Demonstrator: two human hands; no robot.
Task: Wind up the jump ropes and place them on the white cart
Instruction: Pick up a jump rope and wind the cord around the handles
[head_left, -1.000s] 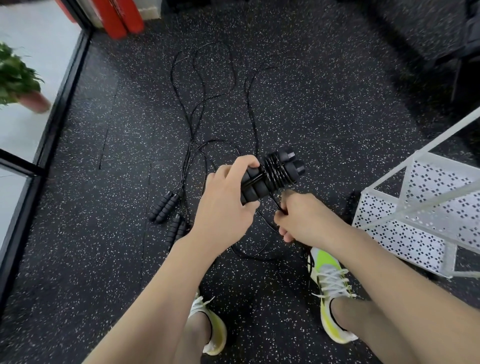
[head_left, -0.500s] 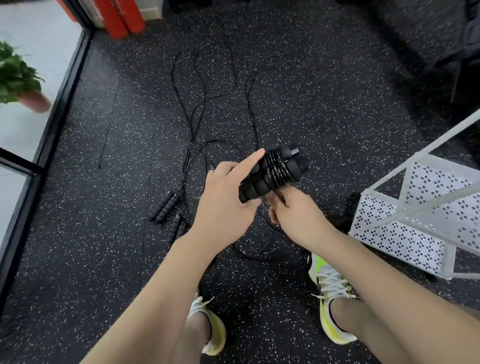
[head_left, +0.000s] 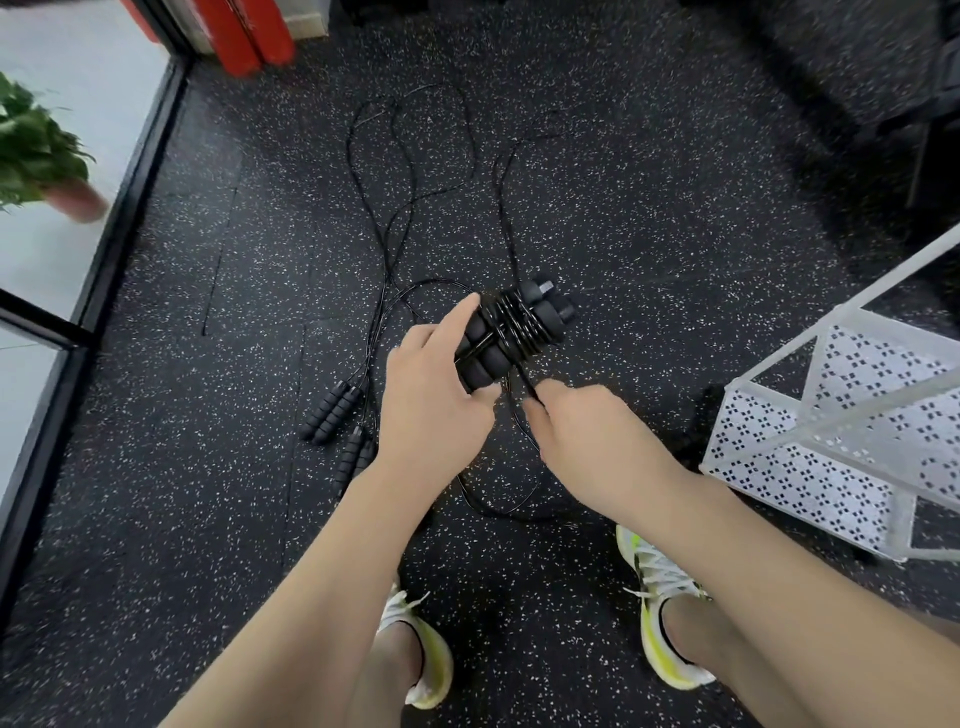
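Half-wound jump rope handles (head_left: 511, 335) in left hand (head_left: 434, 400), cord (head_left: 524, 382) in right hand (head_left: 587, 441).

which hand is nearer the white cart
Right. The right hand pinches the rope just below the handles, on the side toward the cart; the left hand holds the handles farther away.
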